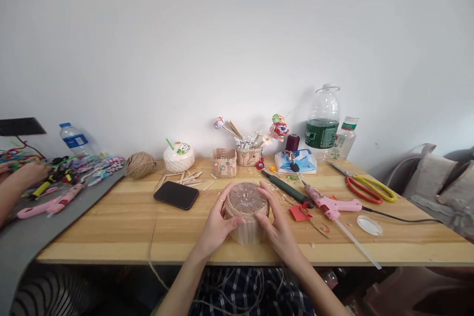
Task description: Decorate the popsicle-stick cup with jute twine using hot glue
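Observation:
Between my two hands stands a round container [246,200] made from a clear plastic bottle base turned bottom up, its side covered with flat wooden sticks and a band of twine near the top. My left hand [221,219] wraps its left side, thumb on the front. From the right, my right hand [276,219] grips it the same way, with the index finger up at the rim. A strand of twine [151,242] runs from the table over its front edge down to my lap. A black phone [176,195] lies to the left of the container.
At right lie a pink glue gun [329,203], a dark green tool [285,187], scissors [370,187] and a clear lid [369,225]. Behind are a twine ball [141,165], a wrapped coconut [179,158], a decorated box [223,163] and a large bottle [323,118]. Another person's hand [31,174] works at far left.

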Action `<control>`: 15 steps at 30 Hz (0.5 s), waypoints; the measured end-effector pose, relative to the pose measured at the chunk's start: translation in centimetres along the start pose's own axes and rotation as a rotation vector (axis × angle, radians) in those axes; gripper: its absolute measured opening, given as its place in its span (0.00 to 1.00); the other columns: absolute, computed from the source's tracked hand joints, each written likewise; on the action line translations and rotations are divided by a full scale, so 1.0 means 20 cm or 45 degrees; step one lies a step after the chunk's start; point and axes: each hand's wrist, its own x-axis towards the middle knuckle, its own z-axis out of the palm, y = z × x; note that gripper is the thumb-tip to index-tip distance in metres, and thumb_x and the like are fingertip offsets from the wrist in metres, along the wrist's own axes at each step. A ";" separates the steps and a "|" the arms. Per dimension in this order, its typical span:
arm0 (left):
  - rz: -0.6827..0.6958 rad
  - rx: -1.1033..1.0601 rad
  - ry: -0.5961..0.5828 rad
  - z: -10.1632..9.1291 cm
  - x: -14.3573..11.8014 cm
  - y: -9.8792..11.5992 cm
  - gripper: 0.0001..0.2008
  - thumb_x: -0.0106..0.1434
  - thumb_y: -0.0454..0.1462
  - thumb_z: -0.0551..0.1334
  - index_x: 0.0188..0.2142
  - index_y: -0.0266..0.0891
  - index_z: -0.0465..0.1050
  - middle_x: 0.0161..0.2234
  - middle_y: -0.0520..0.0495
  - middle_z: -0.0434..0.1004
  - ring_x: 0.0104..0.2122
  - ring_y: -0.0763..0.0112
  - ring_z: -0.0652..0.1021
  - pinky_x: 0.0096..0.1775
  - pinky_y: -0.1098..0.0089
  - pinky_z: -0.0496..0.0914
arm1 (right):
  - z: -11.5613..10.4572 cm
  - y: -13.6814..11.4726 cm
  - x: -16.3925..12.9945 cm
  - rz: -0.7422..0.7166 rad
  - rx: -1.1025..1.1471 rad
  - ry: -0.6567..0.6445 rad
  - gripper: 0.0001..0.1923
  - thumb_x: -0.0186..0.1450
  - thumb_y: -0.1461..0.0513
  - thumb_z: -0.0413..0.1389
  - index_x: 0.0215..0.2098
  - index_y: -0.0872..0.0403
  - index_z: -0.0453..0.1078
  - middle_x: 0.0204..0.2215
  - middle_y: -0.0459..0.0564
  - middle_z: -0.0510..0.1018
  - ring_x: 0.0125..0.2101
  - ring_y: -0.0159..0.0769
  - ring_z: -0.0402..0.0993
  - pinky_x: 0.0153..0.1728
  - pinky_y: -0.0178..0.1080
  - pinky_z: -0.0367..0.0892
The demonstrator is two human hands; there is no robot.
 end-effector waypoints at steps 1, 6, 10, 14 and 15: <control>0.004 -0.011 -0.002 0.00 0.00 0.00 0.47 0.48 0.51 0.70 0.63 0.43 0.53 0.62 0.39 0.61 0.61 0.53 0.64 0.60 0.58 0.59 | 0.00 0.00 0.00 -0.007 -0.003 0.001 0.21 0.67 0.56 0.51 0.58 0.48 0.58 0.64 0.57 0.56 0.64 0.42 0.50 0.61 0.51 0.53; 0.002 -0.028 -0.015 0.00 0.02 0.00 0.48 0.48 0.52 0.70 0.64 0.42 0.51 0.62 0.38 0.61 0.59 0.52 0.66 0.60 0.57 0.60 | -0.01 0.02 0.01 -0.049 -0.058 0.004 0.21 0.67 0.56 0.51 0.57 0.48 0.60 0.64 0.57 0.57 0.64 0.43 0.51 0.60 0.52 0.54; 0.011 0.019 -0.037 -0.02 0.02 0.00 0.48 0.50 0.52 0.68 0.65 0.42 0.50 0.65 0.38 0.55 0.61 0.53 0.63 0.61 0.57 0.58 | 0.00 0.04 0.00 -0.106 -0.155 0.041 0.21 0.67 0.55 0.50 0.58 0.48 0.61 0.64 0.57 0.58 0.63 0.45 0.53 0.58 0.53 0.58; 0.054 0.148 -0.075 -0.06 0.00 0.01 0.40 0.55 0.50 0.66 0.63 0.46 0.54 0.67 0.43 0.48 0.66 0.55 0.52 0.63 0.56 0.53 | 0.00 0.06 0.01 -0.148 -0.217 0.058 0.23 0.69 0.55 0.46 0.61 0.47 0.57 0.63 0.56 0.59 0.63 0.43 0.54 0.58 0.51 0.58; 0.060 0.177 -0.087 -0.07 -0.01 0.02 0.36 0.55 0.48 0.66 0.62 0.48 0.58 0.67 0.44 0.47 0.66 0.56 0.50 0.63 0.55 0.50 | 0.00 0.07 0.01 -0.160 -0.234 0.066 0.23 0.70 0.55 0.45 0.62 0.47 0.56 0.63 0.56 0.59 0.63 0.43 0.54 0.58 0.51 0.58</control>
